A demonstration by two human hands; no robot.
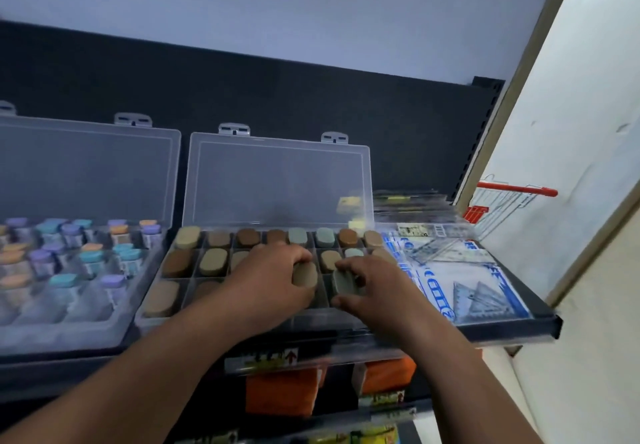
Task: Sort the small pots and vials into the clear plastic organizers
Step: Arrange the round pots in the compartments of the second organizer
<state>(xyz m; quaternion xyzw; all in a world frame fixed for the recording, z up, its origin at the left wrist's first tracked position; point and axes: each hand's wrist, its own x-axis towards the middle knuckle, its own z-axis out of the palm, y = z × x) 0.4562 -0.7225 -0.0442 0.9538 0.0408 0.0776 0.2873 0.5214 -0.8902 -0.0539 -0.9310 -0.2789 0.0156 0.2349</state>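
— What is held by the left hand (273, 277)?
— A tan pot (305, 278) is gripped by it, with the fingers curled over the pot's top. The pot is held at the front row of the middle organizer (162, 321).
— And the right hand (367, 284)?
— A grey-green pot (344, 282) is pinched between its thumb and curled fingers, just beside the tan one. Whether either pot is set down in its slot cannot be told.
— What else is kept in that organizer?
— Brown, tan and pale green pots are stood in its slots, one to each. Its clear lid (277, 180) is stood open at the back.
— What is seen to the left?
— A second open organizer (52, 336) is filled with small vials (90, 260), capped in purple, teal and orange.
— And to the right?
— Clear packs of set squares (485, 291) are laid flat on the same shelf (502, 333).
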